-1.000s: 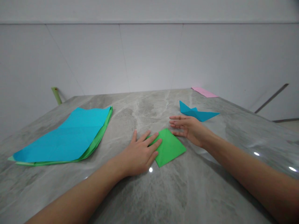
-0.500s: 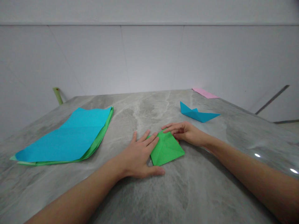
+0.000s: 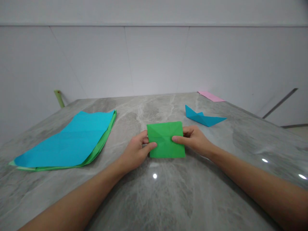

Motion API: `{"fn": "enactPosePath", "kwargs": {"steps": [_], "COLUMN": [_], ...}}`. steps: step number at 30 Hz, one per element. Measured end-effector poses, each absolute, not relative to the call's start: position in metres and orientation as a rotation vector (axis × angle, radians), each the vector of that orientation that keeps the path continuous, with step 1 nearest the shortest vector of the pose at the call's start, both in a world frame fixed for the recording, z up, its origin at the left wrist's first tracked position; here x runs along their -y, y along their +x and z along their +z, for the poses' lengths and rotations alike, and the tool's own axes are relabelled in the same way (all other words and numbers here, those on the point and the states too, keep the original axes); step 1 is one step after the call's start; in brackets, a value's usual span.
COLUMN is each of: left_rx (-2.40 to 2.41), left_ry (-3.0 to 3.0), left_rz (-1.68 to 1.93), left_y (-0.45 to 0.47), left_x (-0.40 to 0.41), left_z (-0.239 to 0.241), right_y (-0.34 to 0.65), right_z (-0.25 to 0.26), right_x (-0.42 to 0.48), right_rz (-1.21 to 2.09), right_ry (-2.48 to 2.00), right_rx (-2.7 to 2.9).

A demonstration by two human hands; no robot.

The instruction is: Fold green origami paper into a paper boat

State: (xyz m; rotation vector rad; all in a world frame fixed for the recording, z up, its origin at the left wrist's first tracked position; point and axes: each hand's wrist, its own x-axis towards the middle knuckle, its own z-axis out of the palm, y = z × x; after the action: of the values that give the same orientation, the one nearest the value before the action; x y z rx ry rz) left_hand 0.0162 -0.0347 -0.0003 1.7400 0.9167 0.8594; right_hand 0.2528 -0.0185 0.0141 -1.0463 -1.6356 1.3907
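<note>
Left hand (image 3: pixel 136 149): thumb and fingers closed, pinching one side of green paper (image 3: pixel 164 145)
Right hand (image 3: pixel 196 141): likewise closed, gripping opposite side
Green paper: left of blue boat (image 3: pixel 205 120), nearer

A grey tabletop (image 3: pixel 149 109) with pale, marble-like veining is reflecting bright spots of light (image 3: pixel 155 176). On its left side a stack of paper (image 3: pixel 69 141) is lying, a blue sheet (image 3: pixel 79 134) covering green ones (image 3: pixel 100 145) that are showing along the edge. Toward the far right a folded blue paper boat (image 3: pixel 202 118) is resting, and beyond it pink paper (image 3: pixel 211 96) is lying at the far edge.
</note>
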Motion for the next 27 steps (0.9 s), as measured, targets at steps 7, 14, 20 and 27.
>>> {"fn": "enactPosePath", "kwargs": {"steps": [7, 14, 20, 27], "left_rx": [-1.223, -1.086, -1.055, -0.952], "left_ry": [2.394, 2.757, 2.760, 2.621], "left_rz": [0.815, 0.175, 0.277, 0.494], "left_y": [0.016, 0.019, 0.019, 0.013], "left_x": [0.039, 0.045, 0.045, 0.032], "left_z": [-0.004, 0.005, 0.004, -0.001], "right_y": [0.246, 0.244, 0.243, 0.241], "right_z": [0.010, 0.010, 0.009, 0.010], "right_x": [0.016, 0.015, 0.023, 0.028], "right_rz": [1.237, 0.835, 0.918, 0.919], "right_ry": [-1.440, -1.594, -1.325, -1.054], "right_rx": [1.621, 1.849, 1.777, 2.038]}}
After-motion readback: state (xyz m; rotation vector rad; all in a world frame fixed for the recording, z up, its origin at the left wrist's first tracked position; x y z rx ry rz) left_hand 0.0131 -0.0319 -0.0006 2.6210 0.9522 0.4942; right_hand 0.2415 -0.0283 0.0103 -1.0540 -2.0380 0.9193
